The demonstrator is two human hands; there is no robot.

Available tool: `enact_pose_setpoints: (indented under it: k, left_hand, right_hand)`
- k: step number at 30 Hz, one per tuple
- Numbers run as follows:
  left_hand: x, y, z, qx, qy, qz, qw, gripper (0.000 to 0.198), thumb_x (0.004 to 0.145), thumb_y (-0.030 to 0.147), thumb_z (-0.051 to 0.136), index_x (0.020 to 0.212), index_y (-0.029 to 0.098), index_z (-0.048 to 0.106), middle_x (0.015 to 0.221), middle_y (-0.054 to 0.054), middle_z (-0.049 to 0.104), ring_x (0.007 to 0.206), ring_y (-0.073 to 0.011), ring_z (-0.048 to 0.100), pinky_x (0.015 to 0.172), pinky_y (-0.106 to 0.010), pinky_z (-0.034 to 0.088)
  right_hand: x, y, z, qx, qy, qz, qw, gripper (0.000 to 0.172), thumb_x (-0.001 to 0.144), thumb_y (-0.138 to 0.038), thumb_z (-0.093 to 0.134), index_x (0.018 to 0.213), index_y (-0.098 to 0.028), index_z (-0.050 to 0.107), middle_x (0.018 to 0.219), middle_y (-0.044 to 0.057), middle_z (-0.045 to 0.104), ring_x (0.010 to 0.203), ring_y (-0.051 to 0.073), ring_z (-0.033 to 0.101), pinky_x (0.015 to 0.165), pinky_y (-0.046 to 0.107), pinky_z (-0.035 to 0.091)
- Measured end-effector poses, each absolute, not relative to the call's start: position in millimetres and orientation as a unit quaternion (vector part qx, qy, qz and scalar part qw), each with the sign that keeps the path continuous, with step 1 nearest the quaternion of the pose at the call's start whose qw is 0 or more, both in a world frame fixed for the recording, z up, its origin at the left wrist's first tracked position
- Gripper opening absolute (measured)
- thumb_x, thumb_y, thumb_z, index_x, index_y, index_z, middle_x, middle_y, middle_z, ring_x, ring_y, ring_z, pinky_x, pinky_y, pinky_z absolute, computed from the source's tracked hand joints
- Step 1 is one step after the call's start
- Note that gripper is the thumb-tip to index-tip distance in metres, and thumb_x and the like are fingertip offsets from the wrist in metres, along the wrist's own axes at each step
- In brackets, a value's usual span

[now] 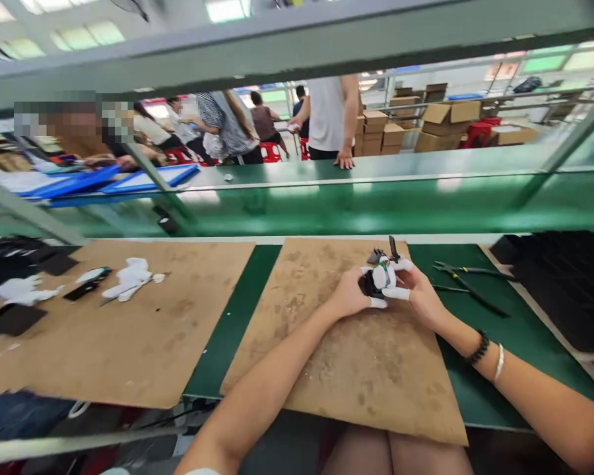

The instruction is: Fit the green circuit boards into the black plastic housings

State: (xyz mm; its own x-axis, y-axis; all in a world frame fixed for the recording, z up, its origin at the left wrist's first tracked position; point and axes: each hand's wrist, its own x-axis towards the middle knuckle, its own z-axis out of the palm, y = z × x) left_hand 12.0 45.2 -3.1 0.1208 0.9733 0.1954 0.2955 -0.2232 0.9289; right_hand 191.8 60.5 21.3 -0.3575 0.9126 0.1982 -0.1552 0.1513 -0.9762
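Both my hands meet over the cardboard sheet (336, 369) in front of me. My left hand (351, 293) is closed around the black housing (367, 285) of a small device. White finger covers sit on several of my fingertips. My right hand (420, 297) pinches the other side of it, at a round white part (383, 277) with a green circuit board edge. Thin wires and a black flat piece (394, 247) stick up from the top. The exact kind of device cannot be made out. A black bracelet and a pale bangle circle my right wrist.
Pliers (470, 284) with black handles lie on the green mat to the right, beside stacked black parts (564, 284). White gloves (129, 277) and black pieces rest on the left cardboard (178, 330). A metal beam (297, 46) crosses overhead. People stand and sit beyond the green conveyor (301, 204).
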Motion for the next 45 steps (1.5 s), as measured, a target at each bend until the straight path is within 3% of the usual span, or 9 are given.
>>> enact_pose_setpoints:
  k: [4, 10, 16, 25, 31, 45]
  left_hand:
    - [12, 40, 1, 0.646, 0.465, 0.487, 0.359, 0.063, 0.053, 0.020, 0.095, 0.112, 0.017, 0.072, 0.113, -0.007, 0.072, 0.104, -0.0255, 0.069, 0.099, -0.040, 0.056]
    - [11, 38, 2, 0.687, 0.433, 0.522, 0.261, 0.057, 0.059, 0.020, 0.089, 0.114, 0.018, 0.071, 0.106, -0.007, 0.070, 0.099, -0.0252, 0.068, 0.093, -0.038, 0.056]
    - [12, 32, 11, 0.695, 0.385, 0.569, 0.213, 0.060, 0.066, 0.019, 0.085, 0.123, 0.019, 0.066, 0.119, -0.009, 0.070, 0.111, -0.0256, 0.068, 0.103, -0.040, 0.053]
    - [11, 25, 20, 0.705, 0.376, 0.582, 0.149, 0.060, 0.069, 0.022, 0.086, 0.124, 0.020, 0.064, 0.118, -0.008, 0.070, 0.110, -0.0245, 0.068, 0.100, -0.039, 0.056]
    - [10, 25, 21, 0.715, 0.360, 0.583, 0.135, 0.057, 0.071, 0.021, 0.085, 0.125, 0.020, 0.066, 0.117, -0.008, 0.069, 0.110, -0.0241, 0.068, 0.100, -0.038, 0.056]
    - [9, 26, 20, 0.717, 0.372, 0.572, 0.143, 0.056, 0.070, 0.017, 0.082, 0.124, 0.019, 0.066, 0.115, -0.007, 0.069, 0.107, -0.0232, 0.069, 0.098, -0.037, 0.056]
  right_hand:
    - [192, 61, 22, -0.299, -0.615, 0.556, 0.473, 0.053, 0.052, -0.037, 0.101, 0.092, -0.025, 0.069, 0.108, 0.004, 0.073, 0.099, 0.025, 0.071, 0.096, 0.043, 0.060]
    - [194, 57, 21, -0.282, -0.680, 0.474, 0.483, 0.046, 0.062, -0.043, 0.098, 0.094, -0.025, 0.070, 0.124, 0.008, 0.068, 0.116, 0.029, 0.065, 0.098, 0.045, 0.059]
    - [194, 51, 28, -0.233, -0.678, 0.470, 0.514, 0.050, 0.064, -0.043, 0.099, 0.101, -0.027, 0.070, 0.119, 0.007, 0.071, 0.110, 0.027, 0.069, 0.098, 0.045, 0.058]
    - [195, 42, 44, -0.213, -0.679, 0.469, 0.523, 0.051, 0.066, -0.049, 0.097, 0.103, -0.027, 0.070, 0.124, 0.008, 0.070, 0.121, 0.030, 0.066, 0.106, 0.049, 0.055]
    - [196, 46, 45, -0.196, -0.691, 0.458, 0.523, 0.046, 0.065, -0.042, 0.099, 0.099, -0.028, 0.071, 0.120, 0.005, 0.071, 0.116, 0.029, 0.068, 0.101, 0.047, 0.058]
    - [196, 46, 42, -0.233, -0.703, 0.443, 0.506, 0.049, 0.068, -0.049, 0.096, 0.104, -0.027, 0.071, 0.121, 0.007, 0.070, 0.115, 0.028, 0.066, 0.093, 0.043, 0.059]
